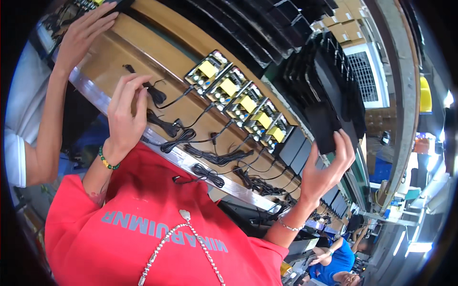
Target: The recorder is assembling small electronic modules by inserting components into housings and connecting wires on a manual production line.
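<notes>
My right hand grips a black rectangular plastic cover between thumb and fingers, lifted beside the stacked black trays. My left hand, a beaded bracelet at its wrist, is loosely curled with thumb and fingers apart. It hovers over the bench near a bundled black cable, and I see nothing in it. Several circuit boards with yellow transformers sit in a slanting row on the bench, their black cords trailing toward me. Farther right along that row lie dark flat cases.
Black trays are piled beyond the boards. A metal edge borders the brown bench close to my body. At left, a co-worker's hand reaches over the bench. Another person in blue is at lower right.
</notes>
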### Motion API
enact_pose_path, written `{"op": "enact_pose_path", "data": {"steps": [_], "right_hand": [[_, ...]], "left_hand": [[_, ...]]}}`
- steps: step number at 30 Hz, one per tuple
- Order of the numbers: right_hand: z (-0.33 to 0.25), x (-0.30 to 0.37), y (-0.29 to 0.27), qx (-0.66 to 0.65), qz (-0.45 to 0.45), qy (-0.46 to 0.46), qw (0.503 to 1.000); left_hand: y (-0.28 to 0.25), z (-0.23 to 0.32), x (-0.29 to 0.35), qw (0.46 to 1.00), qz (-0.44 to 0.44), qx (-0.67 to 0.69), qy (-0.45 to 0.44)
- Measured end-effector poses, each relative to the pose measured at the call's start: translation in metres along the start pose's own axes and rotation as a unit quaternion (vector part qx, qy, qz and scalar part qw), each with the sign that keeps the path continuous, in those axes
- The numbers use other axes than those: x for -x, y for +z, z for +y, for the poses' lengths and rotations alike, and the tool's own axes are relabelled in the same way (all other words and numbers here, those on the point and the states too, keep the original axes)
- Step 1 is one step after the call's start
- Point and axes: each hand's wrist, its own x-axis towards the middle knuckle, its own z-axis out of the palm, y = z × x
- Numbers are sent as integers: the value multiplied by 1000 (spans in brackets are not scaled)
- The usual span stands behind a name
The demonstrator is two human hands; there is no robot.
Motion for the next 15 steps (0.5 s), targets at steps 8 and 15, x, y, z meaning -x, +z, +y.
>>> {"op": "enact_pose_path", "data": {"steps": [8, 15], "right_hand": [[-42, 6, -5, -21, -349, -113, 930], [-26, -5, 7, -88, -328, -6, 940]], "left_hand": [[5, -8, 1, 999, 3, 28, -43], [6, -9, 2, 999, 1, 40, -32]]}}
